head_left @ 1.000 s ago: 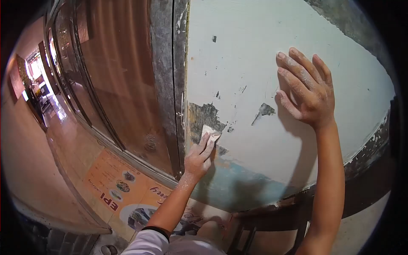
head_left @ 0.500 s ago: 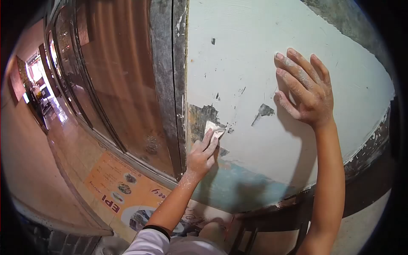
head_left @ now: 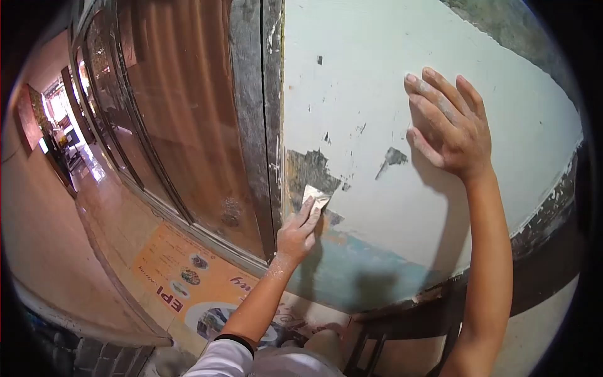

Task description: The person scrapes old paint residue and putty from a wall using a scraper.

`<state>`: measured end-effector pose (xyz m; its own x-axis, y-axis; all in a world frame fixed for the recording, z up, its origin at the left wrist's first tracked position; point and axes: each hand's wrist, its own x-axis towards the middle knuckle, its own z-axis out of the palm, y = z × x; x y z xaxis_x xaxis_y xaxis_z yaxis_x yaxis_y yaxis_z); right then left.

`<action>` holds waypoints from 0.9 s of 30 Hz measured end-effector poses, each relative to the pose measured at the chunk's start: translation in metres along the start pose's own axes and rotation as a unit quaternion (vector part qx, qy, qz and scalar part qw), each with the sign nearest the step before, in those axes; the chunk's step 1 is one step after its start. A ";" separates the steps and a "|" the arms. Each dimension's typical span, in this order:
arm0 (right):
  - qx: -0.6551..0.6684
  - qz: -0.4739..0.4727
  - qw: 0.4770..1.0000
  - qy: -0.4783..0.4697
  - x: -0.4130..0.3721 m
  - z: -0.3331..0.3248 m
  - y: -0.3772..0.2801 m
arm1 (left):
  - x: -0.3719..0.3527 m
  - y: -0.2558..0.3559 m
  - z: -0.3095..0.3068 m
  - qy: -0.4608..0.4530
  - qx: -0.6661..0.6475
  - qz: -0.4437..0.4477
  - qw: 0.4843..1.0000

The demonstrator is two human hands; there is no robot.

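My left hand pinches a small, flat, whitish piece with its fingers stretched along it; whether this is a scraper or a folded sheet cannot be made out. The piece lies against the lower part of a dark bare patch in the white paint, by the wall's left edge. White dust coats the fingers and wrist. Higher and to the right, my right hand rests on the white wall with fingers outstretched, holding nothing. Between the hands is a smaller grey chipped spot.
A worn wooden frame borders the wall on the left, beside a glass panel with a brown curtain. An orange printed banner covers the floor below. Dark wooden furniture stands under the wall. A blue-green band shows low down.
The whitish piece in my left hand has moved slightly down and left over the dark patch. My right hand stays on the wall. The view has shifted a little.
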<state>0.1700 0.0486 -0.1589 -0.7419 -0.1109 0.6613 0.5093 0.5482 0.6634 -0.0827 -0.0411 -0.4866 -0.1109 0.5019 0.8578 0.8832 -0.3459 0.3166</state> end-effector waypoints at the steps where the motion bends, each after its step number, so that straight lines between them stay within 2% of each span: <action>1: -0.003 0.001 1.000 -0.008 0.000 -0.001 0.000 | -0.010 -0.004 0.001 -0.005 0.016 -0.001 1.000; 4: -0.013 -0.022 0.998 -0.052 0.002 -0.012 0.004 | -0.036 -0.006 0.006 -0.054 0.028 -0.041 0.997; 6: -0.042 -0.051 0.991 -0.115 0.008 -0.027 0.023 | -0.039 -0.006 0.018 -0.001 0.020 -0.012 1.000; 7: -0.080 -0.042 0.989 -0.119 0.014 -0.038 0.036 | -0.036 0.002 0.012 -0.044 -0.004 -0.052 0.998; 8: -0.124 -0.051 0.987 -0.086 0.018 -0.045 0.054 | -0.034 0.002 0.013 -0.040 -0.004 -0.060 0.997; 10: -0.196 -0.062 0.975 -0.090 0.033 -0.062 0.089 | -0.032 0.000 0.015 -0.049 0.014 -0.048 0.998; 12: -0.210 -0.101 0.970 -0.072 0.044 -0.067 0.103 | -0.033 0.000 0.015 -0.044 0.014 -0.056 0.997; 19: -0.168 -0.090 0.981 0.037 0.030 -0.032 0.103 | -0.026 0.007 0.024 0.020 0.026 -0.035 0.999; 22: -0.171 -0.105 0.978 0.064 0.028 -0.026 0.108 | -0.019 0.014 0.019 0.009 0.039 -0.048 0.998; 27: -0.184 -0.125 0.973 0.058 0.028 -0.027 0.117 | -0.025 0.009 0.027 0.032 0.064 -0.036 0.997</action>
<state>0.2206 0.0878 -0.0534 -0.8197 -0.3070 0.4836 0.4565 0.1599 0.8752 -0.0595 -0.0359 -0.5161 -0.2017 0.4692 0.8597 0.9223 -0.2046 0.3280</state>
